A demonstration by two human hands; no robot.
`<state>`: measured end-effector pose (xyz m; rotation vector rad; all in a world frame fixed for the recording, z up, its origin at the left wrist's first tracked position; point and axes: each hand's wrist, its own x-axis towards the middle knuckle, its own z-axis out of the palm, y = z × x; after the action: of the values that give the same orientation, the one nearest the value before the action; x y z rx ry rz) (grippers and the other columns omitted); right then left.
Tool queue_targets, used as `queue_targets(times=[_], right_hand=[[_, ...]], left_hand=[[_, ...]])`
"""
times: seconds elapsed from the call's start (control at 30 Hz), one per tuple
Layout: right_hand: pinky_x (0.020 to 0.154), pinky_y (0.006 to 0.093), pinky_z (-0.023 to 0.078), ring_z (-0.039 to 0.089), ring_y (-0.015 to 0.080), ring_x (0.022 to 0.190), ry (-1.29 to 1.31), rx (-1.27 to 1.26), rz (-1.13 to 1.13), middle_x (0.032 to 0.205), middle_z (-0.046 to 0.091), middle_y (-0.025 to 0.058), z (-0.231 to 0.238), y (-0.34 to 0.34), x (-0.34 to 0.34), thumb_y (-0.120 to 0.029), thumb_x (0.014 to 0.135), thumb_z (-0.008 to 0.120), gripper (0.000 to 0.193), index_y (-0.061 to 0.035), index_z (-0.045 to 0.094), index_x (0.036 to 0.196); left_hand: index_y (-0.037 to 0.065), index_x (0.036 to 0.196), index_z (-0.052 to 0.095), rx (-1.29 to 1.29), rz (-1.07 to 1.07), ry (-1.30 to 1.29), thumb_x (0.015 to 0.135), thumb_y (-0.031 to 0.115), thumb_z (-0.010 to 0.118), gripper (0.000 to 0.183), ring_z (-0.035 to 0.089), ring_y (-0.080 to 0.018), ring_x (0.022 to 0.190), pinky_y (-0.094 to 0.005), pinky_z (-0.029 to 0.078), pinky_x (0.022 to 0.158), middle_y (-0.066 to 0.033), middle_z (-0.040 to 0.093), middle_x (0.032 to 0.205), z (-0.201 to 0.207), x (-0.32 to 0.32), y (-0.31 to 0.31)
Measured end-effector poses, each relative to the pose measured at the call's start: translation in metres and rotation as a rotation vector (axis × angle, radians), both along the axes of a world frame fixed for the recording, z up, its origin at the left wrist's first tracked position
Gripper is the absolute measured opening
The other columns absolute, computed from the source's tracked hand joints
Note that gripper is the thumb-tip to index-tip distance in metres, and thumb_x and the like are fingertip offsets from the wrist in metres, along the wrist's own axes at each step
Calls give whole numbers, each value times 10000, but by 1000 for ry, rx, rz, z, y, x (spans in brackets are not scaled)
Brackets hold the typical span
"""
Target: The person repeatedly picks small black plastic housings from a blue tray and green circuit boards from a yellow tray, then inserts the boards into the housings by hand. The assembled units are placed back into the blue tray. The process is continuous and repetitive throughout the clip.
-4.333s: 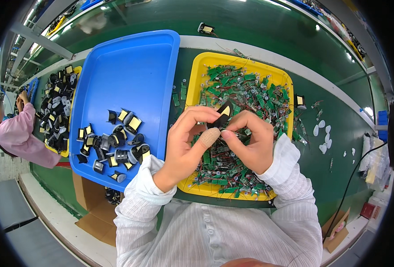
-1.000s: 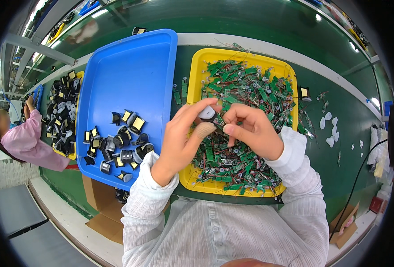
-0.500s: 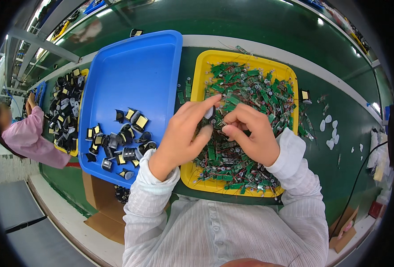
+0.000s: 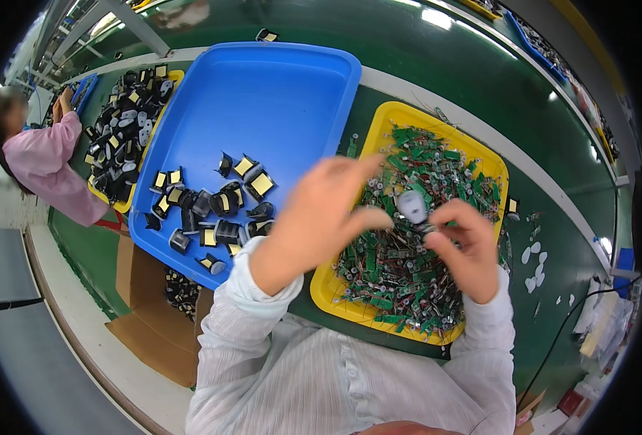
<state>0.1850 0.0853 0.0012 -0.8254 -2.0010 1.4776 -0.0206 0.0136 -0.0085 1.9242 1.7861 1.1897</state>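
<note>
Between the thumb and fingers of my right hand [image 4: 469,243] is a small black part with a grey-white oval cap [image 4: 412,206], held over the yellow tray [image 4: 324,288]. That tray is heaped with green circuit boards [image 4: 386,290] trailing thin wires. My left hand [image 4: 310,221], smeared by motion, hovers by the tray's left edge; its thumb and fingers are spread, nothing between them. Left of it lies a blue tray [image 4: 270,101], where several black casings [image 4: 227,201] with pale yellow pads sit in the near half.
Another yellow tray [image 4: 179,78] of black casings stands far left, near a person in a pink sleeve [image 4: 63,138]. An open cardboard box [image 4: 143,333] sits below the blue tray. White oval pieces [image 4: 531,284] and a black cable [image 4: 553,348] are at right.
The hands have drawn apart: my left hand has opened away from the black part, which stays in my right hand with its cap now showing. The whole view has shifted and tilted.
</note>
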Motion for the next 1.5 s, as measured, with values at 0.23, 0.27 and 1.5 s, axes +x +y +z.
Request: queue_targets(times=[0.23, 0.27, 1.5], right_hand=[[582, 258, 447, 578, 155, 675, -338, 701, -280, 735, 597, 59, -10, 136, 0, -77, 728, 628, 84, -29, 596, 789], [597, 272, 456, 589, 171, 683, -381, 784, -295, 747, 607, 64, -27, 168, 7, -87, 727, 630, 89, -37, 599, 794], [627, 236, 489, 583, 109, 681, 391, -515, -79, 769, 578, 44, -21, 7, -8, -99, 833, 582, 166, -3, 529, 957]], left_hand=[[28, 786, 593, -554, 753, 660, 731, 344, 653, 326, 586, -302, 734, -395, 465, 630, -124, 613, 767, -32, -83, -16], [27, 786, 593, -645, 768, 644, 728, 366, 655, 350, 596, -306, 722, -401, 468, 615, -126, 615, 758, -34, -84, -10], [-15, 1042, 515, -214, -102, -835, 838, 95, 573, 240, 549, -153, 889, -273, 473, 718, -92, 539, 993, -36, 28, 4]])
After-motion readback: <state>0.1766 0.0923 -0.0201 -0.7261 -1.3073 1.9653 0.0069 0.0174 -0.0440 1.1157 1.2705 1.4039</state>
